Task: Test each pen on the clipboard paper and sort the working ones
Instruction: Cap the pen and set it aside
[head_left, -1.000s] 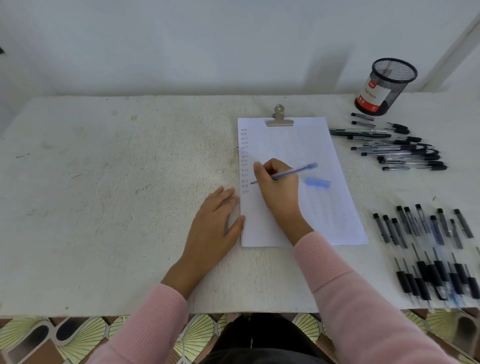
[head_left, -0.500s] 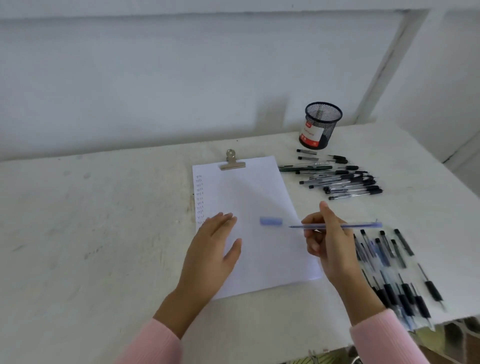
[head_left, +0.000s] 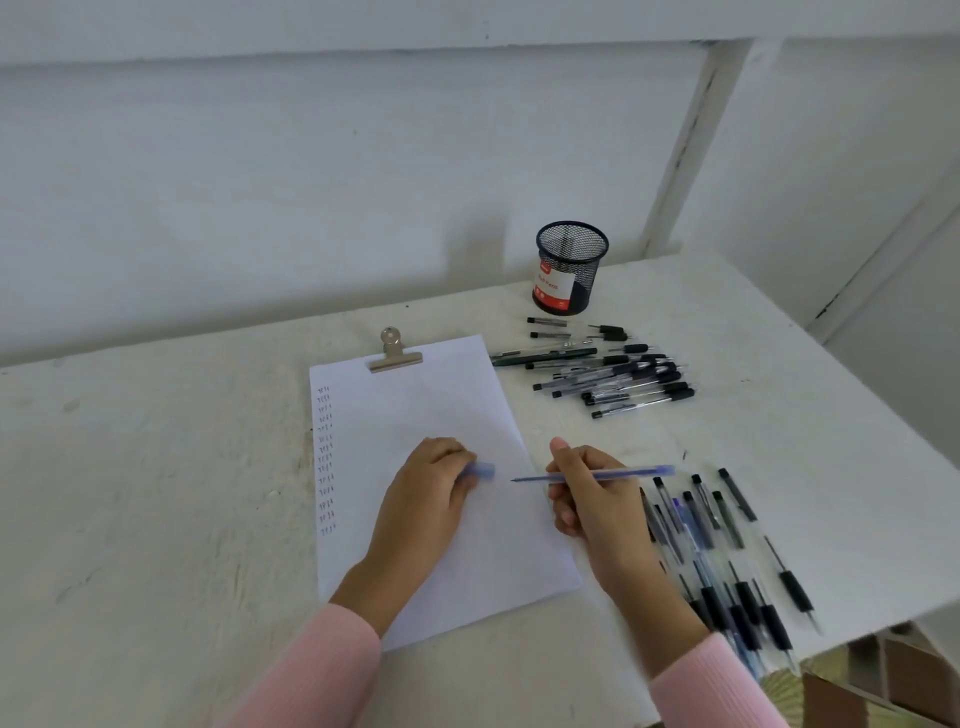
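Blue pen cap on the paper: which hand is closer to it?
Left. The left hand pinches the pen cap; the right hand holds the pen to its right.

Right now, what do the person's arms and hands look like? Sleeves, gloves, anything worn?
Both hands are bare: the left hand and right hand show no gloves, and no rings or watch are visible. The left sleeve and right sleeve are long, light pink, fine-ribbed knit, ending at the wrists.
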